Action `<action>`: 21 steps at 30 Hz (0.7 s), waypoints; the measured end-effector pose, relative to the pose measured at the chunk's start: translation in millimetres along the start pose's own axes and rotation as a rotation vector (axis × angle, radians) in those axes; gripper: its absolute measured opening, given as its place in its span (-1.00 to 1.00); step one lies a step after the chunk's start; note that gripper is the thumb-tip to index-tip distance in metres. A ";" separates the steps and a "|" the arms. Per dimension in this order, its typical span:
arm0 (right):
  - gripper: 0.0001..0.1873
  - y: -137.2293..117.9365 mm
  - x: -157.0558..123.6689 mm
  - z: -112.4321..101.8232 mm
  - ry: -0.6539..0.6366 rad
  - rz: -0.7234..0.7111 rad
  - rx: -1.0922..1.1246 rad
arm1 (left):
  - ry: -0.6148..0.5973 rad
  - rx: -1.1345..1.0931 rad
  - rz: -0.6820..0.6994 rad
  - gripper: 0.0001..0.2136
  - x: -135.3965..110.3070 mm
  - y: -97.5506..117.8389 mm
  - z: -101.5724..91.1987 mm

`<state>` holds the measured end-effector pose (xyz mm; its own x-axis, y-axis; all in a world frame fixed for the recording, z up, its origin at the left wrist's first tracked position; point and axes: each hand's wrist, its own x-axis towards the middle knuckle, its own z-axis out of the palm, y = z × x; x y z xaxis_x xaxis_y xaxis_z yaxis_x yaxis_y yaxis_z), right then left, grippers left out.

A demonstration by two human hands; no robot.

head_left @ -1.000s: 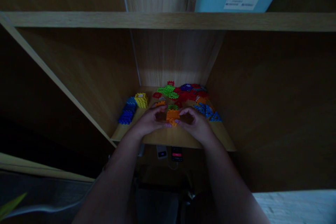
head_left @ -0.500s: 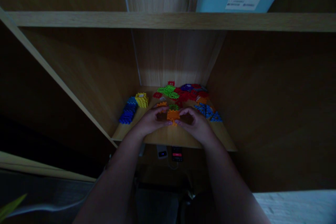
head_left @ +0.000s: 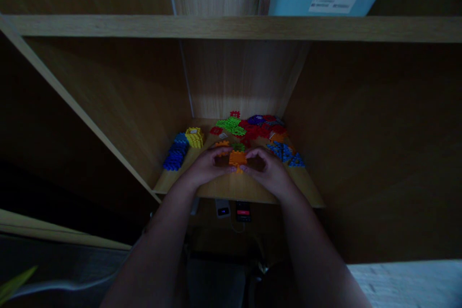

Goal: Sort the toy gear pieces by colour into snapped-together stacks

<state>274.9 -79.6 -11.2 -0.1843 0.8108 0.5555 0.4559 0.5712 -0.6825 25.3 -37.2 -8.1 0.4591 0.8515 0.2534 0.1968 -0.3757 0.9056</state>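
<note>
Between my two hands, over the front part of the shelf, are orange interlocking plastic tiles [head_left: 237,158] with toothed edges. My left hand [head_left: 212,163] pinches them from the left, thumb below and fingers above. From the right, my right hand [head_left: 266,166] grips them the same way. Just behind them lies a dark green tile [head_left: 238,147]. Another orange tile [head_left: 222,144] is behind my left fingers, partly covered by them. How the held tiles join is too small to make out.
Left on the shelf [head_left: 234,187] stand a blue tile stack [head_left: 176,154] and a yellow stack [head_left: 195,137]. Bright green tiles [head_left: 231,125], a red heap [head_left: 258,130] and blue triangular pieces [head_left: 287,153] lie behind and right. A phone [head_left: 243,211] sits below the shelf edge.
</note>
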 end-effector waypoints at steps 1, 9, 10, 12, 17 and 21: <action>-0.75 -0.1 0.1 -0.1 0.001 -0.002 -0.002 | 0.000 -0.013 -0.006 -0.37 -0.3 1.5 0.0; -0.79 -7.0 1.1 -2.7 0.003 -0.048 0.021 | 0.175 0.057 0.048 -0.56 -1.5 10.3 -3.5; -0.80 -8.1 1.4 -3.3 0.013 -0.056 0.018 | 0.198 0.054 0.058 -0.58 -1.3 9.7 -3.9; -0.84 -10.2 1.7 -4.5 0.038 -0.073 -0.001 | 0.247 0.041 0.086 -0.62 -0.8 8.5 -4.3; -0.91 -17.8 1.6 -7.2 0.132 -0.152 -0.129 | 0.336 -0.179 0.175 -0.64 -0.8 17.1 -0.7; -0.82 -32.8 1.3 -7.0 0.183 -0.215 -0.233 | 0.281 -0.343 0.179 -0.42 -3.2 34.6 5.2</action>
<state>265.8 -98.2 15.2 -0.1482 0.6272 0.7646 0.6138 0.6645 -0.4261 35.2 -54.8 20.6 0.1985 0.8681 0.4550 -0.1834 -0.4232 0.8873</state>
